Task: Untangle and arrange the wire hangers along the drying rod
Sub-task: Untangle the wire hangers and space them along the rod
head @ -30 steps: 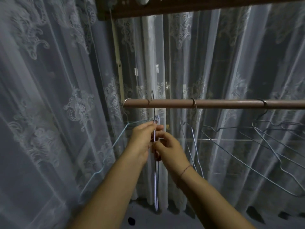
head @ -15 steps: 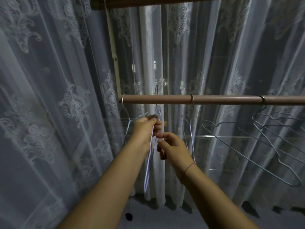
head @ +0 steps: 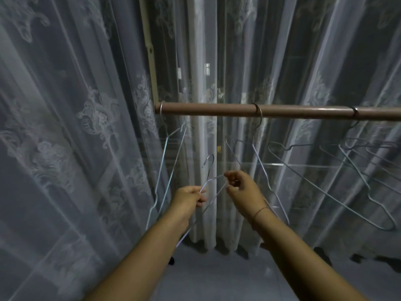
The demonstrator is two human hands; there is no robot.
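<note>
A brown drying rod (head: 217, 110) runs from mid-frame to the right edge. Below it, off the rod, I hold one wire hanger (head: 208, 164) with its hook pointing up. My left hand (head: 188, 197) grips its left shoulder wire and my right hand (head: 243, 185) pinches its right shoulder wire. A pale blue hanger (head: 167, 161) hangs at the rod's left end. Another hanger (head: 259, 153) hangs by its hook near the middle. A tangled bunch of hangers (head: 355, 157) hangs further right.
White lace curtains (head: 76, 127) hang close behind and to the left of the rod. A pale vertical rail (head: 149, 48) rises behind the rod's left end. The tiled floor (head: 217, 274) shows below between my forearms.
The hanger I hold has come off the rod and dropped lower, with its hook free now. My hands have moved down and apart along its shoulders. The view has tilted downward.
</note>
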